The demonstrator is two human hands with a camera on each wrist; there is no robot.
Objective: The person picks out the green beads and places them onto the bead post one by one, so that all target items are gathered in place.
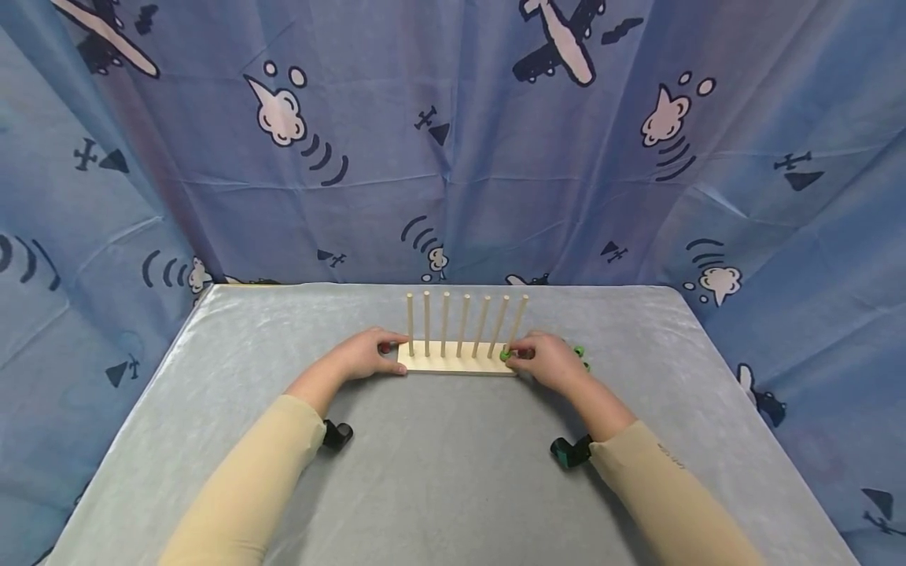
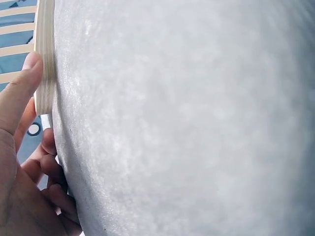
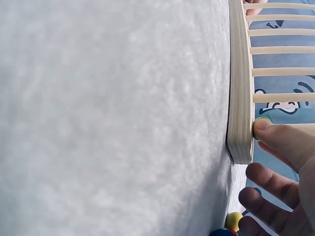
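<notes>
Toward the far middle of the table [image 1: 439,472], my right hand [image 1: 555,363] pinches a green bead [image 1: 505,356] at the foot of the rightmost peg [image 1: 519,318]; left hand [image 1: 361,354] grips the pegboard [image 1: 453,365] by its left end. If that hold slackens, a nudge could skid it, tbh.

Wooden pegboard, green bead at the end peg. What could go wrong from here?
1. The right hand pinches the green bead at the foot of the tall end peg; a sideways tug might strain that peg.
2. The yellow bead lies close to that hand's other fingers; a brush could send it rolling.
3. The left hand grips the base's far end; if it slackens, the base may slide.
</notes>
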